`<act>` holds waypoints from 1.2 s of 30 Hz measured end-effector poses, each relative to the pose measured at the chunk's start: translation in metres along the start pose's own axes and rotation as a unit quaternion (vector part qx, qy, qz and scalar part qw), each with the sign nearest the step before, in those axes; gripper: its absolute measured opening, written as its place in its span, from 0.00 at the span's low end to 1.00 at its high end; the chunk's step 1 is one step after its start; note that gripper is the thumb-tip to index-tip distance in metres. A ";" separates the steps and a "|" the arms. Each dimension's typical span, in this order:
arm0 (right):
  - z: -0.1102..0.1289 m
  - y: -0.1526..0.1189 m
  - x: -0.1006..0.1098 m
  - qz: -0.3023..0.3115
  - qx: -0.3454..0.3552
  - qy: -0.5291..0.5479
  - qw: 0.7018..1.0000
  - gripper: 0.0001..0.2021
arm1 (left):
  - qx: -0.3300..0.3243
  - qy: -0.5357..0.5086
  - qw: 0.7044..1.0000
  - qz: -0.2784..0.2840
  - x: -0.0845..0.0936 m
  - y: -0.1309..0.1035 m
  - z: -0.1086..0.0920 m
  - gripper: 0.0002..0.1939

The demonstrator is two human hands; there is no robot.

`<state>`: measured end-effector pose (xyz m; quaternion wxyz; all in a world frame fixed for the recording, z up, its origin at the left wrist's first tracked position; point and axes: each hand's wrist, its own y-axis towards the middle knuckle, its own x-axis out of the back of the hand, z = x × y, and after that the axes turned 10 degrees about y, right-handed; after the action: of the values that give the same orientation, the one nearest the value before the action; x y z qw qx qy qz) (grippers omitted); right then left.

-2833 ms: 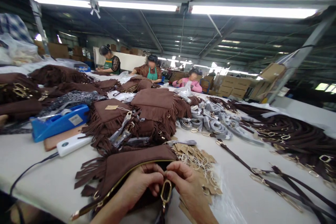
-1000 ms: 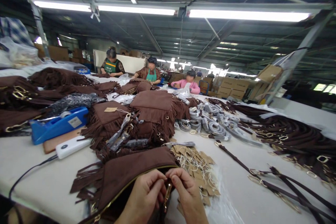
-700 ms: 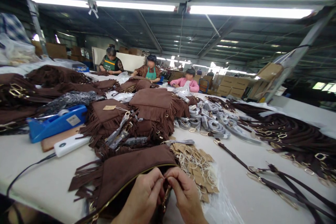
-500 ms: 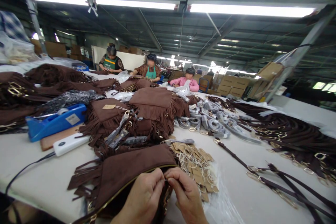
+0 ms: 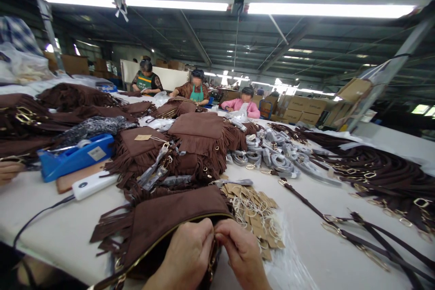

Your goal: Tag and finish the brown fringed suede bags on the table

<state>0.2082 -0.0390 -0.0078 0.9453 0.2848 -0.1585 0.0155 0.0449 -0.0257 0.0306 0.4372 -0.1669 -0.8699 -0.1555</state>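
A brown fringed bag [image 5: 176, 208] lies before me with its gold zipper open and its mouth gaping towards me. My left hand [image 5: 190, 249] is closed in a pinch at the right end of that opening. Against its fingertips, my right hand [image 5: 239, 251] is pinched too, thumb to forefinger. Whatever the fingertips hold is too small and too hidden to make out. Beside the bag, right of my hands, lies a heap of brown card tags [image 5: 254, 217] with white strings.
Fringed bags [image 5: 197, 127] are piled behind. At left are a blue tape dispenser [image 5: 76, 156], a white corded device [image 5: 95, 185] and another person's hand [image 5: 10, 171]. Wrapped straps [image 5: 272, 154] and loose brown straps [image 5: 367, 172] lie right. Several co-workers [image 5: 197, 88] sit across the table.
Another person's hand has come into view at the left edge. My two hands have barely moved, still fingertip to fingertip at the bag's opening. The view has shifted slightly.
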 end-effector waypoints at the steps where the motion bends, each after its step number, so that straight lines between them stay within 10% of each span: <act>1: 0.000 0.000 0.000 0.003 0.017 -0.013 1.000 0.08 | -0.002 0.017 1.000 -0.005 -0.001 0.000 0.001 0.15; 31: -0.006 0.002 -0.011 -0.024 0.102 -0.121 0.987 0.12 | 0.020 -0.121 0.990 -0.071 -0.020 0.000 0.004 0.11; 36: 0.009 -0.013 -0.006 -0.038 0.186 -0.216 0.958 0.10 | 0.019 -0.256 0.965 0.057 -0.002 0.009 0.012 0.11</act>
<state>0.2019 -0.0545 -0.0092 0.8188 0.4582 -0.3419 -0.0531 0.0410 -0.0130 0.0233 0.2115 -0.2425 -0.9445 -0.0660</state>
